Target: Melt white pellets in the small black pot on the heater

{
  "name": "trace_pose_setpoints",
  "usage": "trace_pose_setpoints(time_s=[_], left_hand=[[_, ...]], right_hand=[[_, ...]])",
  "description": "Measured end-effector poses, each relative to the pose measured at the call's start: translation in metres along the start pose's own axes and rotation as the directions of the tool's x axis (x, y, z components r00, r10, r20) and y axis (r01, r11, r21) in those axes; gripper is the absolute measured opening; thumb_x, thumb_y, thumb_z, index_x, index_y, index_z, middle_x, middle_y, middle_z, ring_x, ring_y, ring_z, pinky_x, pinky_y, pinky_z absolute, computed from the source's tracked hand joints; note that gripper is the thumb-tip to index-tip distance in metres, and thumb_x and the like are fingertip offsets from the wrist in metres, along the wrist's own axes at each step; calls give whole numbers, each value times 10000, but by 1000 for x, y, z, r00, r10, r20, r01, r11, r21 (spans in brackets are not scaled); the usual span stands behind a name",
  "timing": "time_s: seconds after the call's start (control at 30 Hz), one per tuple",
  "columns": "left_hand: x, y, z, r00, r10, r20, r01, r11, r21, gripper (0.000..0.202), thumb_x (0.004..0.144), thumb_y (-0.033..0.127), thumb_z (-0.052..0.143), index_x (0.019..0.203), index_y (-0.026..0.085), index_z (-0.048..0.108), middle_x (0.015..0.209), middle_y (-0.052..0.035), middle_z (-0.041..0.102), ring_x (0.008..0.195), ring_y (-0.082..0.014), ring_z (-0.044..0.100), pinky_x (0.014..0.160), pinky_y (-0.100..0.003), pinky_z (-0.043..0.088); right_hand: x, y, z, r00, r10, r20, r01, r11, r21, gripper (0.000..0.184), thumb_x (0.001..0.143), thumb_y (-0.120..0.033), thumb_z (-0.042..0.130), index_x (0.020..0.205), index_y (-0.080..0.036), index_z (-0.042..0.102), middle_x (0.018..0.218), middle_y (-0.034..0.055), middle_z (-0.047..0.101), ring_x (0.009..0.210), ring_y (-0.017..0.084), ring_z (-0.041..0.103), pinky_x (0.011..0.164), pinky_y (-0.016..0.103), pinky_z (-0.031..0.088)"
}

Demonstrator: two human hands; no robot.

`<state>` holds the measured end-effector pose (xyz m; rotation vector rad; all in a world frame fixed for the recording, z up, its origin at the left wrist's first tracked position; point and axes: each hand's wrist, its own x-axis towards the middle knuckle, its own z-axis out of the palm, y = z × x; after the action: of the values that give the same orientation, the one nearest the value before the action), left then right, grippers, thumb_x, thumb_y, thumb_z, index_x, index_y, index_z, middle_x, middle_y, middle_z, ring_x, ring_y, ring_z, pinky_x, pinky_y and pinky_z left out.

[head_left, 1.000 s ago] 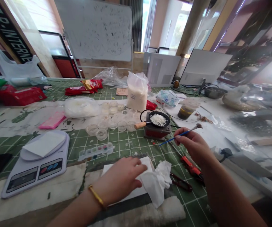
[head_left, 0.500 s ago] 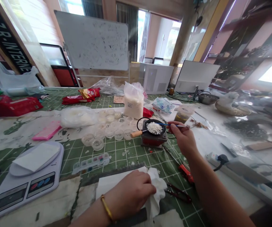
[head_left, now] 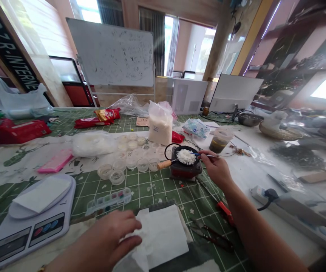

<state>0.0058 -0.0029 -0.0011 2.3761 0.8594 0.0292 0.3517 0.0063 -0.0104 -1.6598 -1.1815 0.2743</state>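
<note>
Moving since the earlier frame, the left hand [head_left: 106, 241] is drawing back from a white paper sheet [head_left: 165, 236], leaving it lying flat and uncovered, while the right hand [head_left: 212, 168] is bringing a blue paintbrush [head_left: 205, 154] further over a small black pan [head_left: 179, 148] on a red burner [head_left: 185, 172]. In the head view, the right hand is pinching the brush near its bristles, with the slim handle end reaching into the pan beside white flakes [head_left: 186, 156]; whether it is touching them is hard to tell. Toward the person from the pan, the left hand is open, its fingers apart and clamped on nothing visible, just above a crumpled tissue [head_left: 136, 257]. A digital scale [head_left: 29, 223] is sitting left of them. A steady pinch and small, slow strokes seem best for keeping flakes inside the rim.
</note>
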Motion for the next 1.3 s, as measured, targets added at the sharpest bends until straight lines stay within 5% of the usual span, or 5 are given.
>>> trace_pose_setpoints(time_s=[0.13,0.27,0.5,0.73,1.3], left_hand=[[26,2,-21,969,-180,-170,123,945,-302,323,871,485,473,977,238,652,944,-17,688,864,-202,625,751,-273,460],[62,-10,-4,958,-286,-21,223,790,-571,435,788,482,584,1095,176,627,1082,-84,694,967,-252,645,821,-337,491],[123,-16,37,960,-272,-70,93,544,-834,649,747,248,613,1360,151,424,1468,-167,361,1341,-280,352,1074,-411,315],[175,1,52,939,-250,-238,-131,379,-916,692,655,-5,445,1332,141,448,1448,-93,419,1351,-202,342,1129,-360,223],[146,12,73,934,-188,-305,-264,213,-941,697,653,-18,462,1302,234,502,1394,-5,495,1343,-220,354,1136,-448,208]], right_hand=[[-10,-3,-4,1000,0,-13,0,1000,27,316,810,-407,542,993,-188,679,829,64,729,788,219,655,712,328,467],[-15,-3,-8,997,62,51,-71,980,185,272,752,-405,642,907,-195,718,750,43,726,727,209,646,682,321,467],[-8,6,-5,973,219,-79,-151,852,501,264,705,-433,685,845,-209,694,779,26,701,819,194,651,702,312,485],[-2,16,7,934,355,30,-248,587,770,264,664,-442,700,816,-230,659,693,5,667,836,216,656,624,357,536],[-10,9,24,950,278,141,-267,490,830,206,707,-349,707,847,-201,681,744,49,697,837,235,662,619,357,527]])
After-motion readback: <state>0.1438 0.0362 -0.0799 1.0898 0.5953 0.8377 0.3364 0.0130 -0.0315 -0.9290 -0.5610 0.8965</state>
